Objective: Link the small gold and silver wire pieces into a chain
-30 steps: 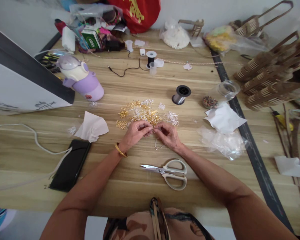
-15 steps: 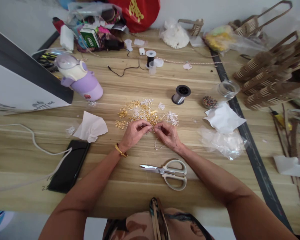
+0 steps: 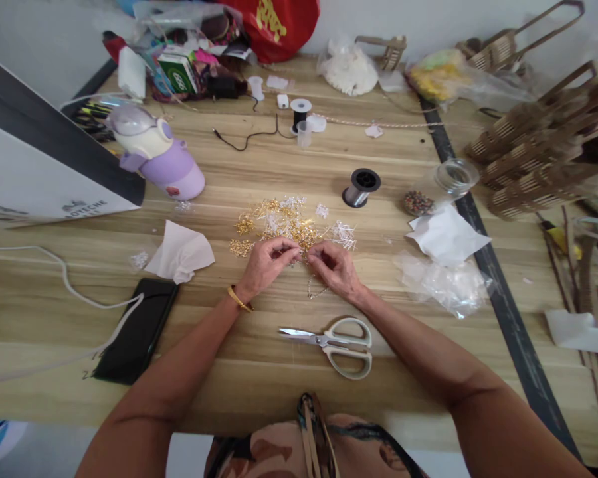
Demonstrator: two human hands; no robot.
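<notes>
My left hand [image 3: 269,263] and my right hand [image 3: 335,267] meet fingertip to fingertip at the front of a pile of gold and silver jewelry findings [image 3: 284,222]. The left thumb and forefinger pinch together; whatever lies between them is too small to make out. In my right hand's pinch is a thin chain [image 3: 311,289], which hangs down and curves on the wood beneath the palm. Silver pins [image 3: 343,234] lie just beyond the right knuckles, and small gold rings [image 3: 240,248] lie left of the left fingers.
White-handled scissors [image 3: 343,348] lie between my forearms. A wire spool [image 3: 361,188] stands behind the pile. To the left are a purple bottle [image 3: 172,166], a tissue [image 3: 182,251] and a dark phone [image 3: 137,332]; to the right, a glass jar [image 3: 443,186] and clear plastic bags [image 3: 448,285].
</notes>
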